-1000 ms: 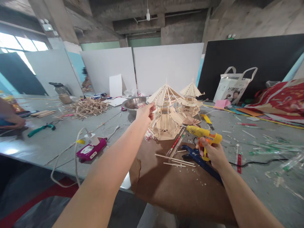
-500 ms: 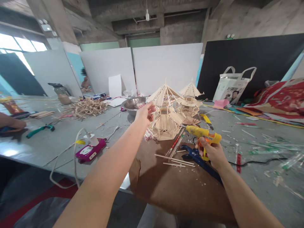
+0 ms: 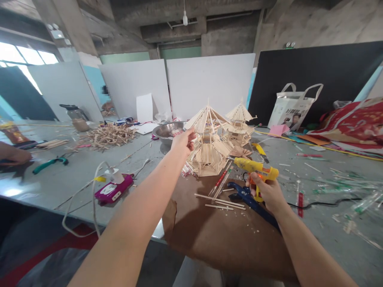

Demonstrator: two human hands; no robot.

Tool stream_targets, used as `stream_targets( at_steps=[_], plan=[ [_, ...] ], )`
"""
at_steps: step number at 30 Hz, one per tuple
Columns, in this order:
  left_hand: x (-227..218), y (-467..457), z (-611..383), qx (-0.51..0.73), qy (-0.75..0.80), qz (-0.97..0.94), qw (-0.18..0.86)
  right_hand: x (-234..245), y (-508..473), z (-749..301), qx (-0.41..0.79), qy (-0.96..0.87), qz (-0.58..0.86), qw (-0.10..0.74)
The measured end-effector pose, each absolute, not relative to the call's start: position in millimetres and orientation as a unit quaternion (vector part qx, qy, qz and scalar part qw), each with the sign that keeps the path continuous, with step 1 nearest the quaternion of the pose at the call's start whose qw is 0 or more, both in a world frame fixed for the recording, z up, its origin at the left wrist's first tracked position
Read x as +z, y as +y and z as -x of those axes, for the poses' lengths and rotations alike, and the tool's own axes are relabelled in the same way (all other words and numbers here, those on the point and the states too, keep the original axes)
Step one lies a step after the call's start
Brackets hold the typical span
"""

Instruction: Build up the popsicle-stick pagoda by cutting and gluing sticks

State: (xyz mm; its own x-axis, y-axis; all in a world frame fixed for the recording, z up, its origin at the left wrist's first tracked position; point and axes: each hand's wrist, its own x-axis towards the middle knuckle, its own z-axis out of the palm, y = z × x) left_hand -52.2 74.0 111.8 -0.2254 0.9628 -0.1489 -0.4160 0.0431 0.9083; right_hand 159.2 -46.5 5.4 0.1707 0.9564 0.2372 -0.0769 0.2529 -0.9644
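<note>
A pavilion model (image 3: 208, 159) built of thin wooden sticks stands on a brown board (image 3: 206, 235). My left hand (image 3: 183, 142) reaches to the left edge of its pointed roof, fingers curled closed at the eave; the exact contact is partly hidden. In my right hand (image 3: 271, 195) is a yellow glue gun (image 3: 257, 169), its nozzle directed left toward the model's lower right side. Several loose sticks (image 3: 221, 202) and a blue-handled tool (image 3: 251, 203) lie below the gun. Behind to the right is a second stick pavilion (image 3: 239, 127).
A metal bowl (image 3: 164, 135) sits behind my left hand, with a stick pile (image 3: 110, 135) farther left. Nearer are a purple power strip (image 3: 115, 189) with a white cable and green pliers (image 3: 49, 165). A co-worker's hand (image 3: 14, 153) rests at far left. Plastic wrappers (image 3: 353, 195) litter the right.
Almost nothing differs. Both hands, the glue gun and the pavilion model keep their places, with only a very slight shift of the whole view.
</note>
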Motion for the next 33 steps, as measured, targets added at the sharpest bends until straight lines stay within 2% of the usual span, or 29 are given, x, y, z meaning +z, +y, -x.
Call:
stream_targets(
  at_steps=[17,33],
  plan=[
    [111,76,47,0.656,0.469,-0.280,0.521,7,-48,-159,0.415,-0.492,0.453,0.617],
    [108,62,55,0.604,0.450,-0.312,0.579,2,-46,-159,0.423,-0.479,0.448,0.625]
  ],
)
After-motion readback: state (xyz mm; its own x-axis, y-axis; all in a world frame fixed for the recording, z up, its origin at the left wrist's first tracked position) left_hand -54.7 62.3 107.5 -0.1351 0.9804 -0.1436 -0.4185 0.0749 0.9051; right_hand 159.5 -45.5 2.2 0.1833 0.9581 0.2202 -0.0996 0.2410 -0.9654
